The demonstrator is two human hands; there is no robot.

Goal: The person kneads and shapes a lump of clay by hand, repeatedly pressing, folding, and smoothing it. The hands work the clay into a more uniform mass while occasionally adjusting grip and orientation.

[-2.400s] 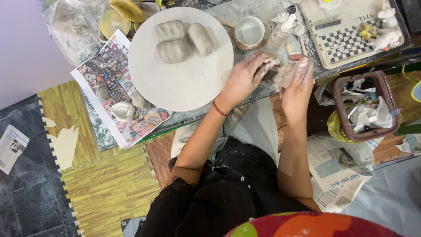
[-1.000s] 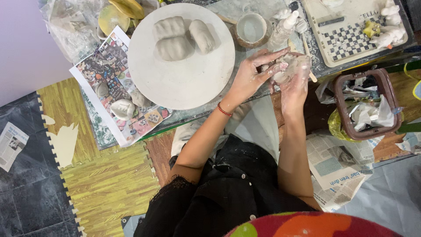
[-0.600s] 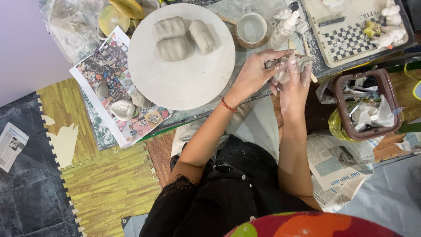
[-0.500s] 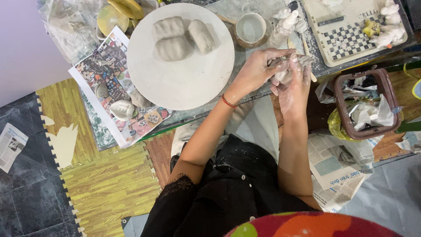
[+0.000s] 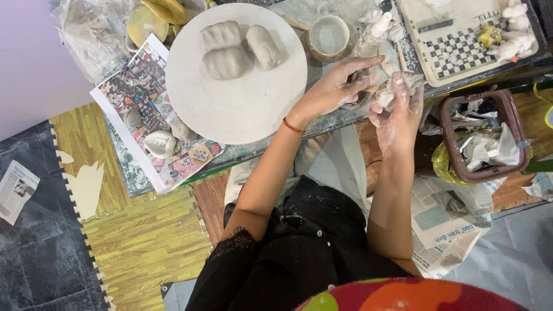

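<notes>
While the head camera looks straight down, the right hand is closed around a small lump of pale clay just off the near edge of the surface, its fingers curled over the lump so that only part of it shows; the left hand lies just beside it on the side toward the round board, fingers spread and open, their tips touching or nearly touching the same lump, which I cannot settle; so the clay sits in the right grip and lies to the right of the left hand, the right hand being the one that has it; the lump looks roughly round, with no clear long axis.

Beyond the hands stand a small round cup and a white squeeze bottle, close together; farther left is a large round white board bearing three shaped clay lumps near its far rim, two touching; a printed colour sheet lies under the board's left side, with a small white clay piece on it; to the right a tray with a chequered pattern holds small white figures; below it a brown basket is full of crumpled paper.

Foam floor mats and newspaper cover the floor around the seated person.
</notes>
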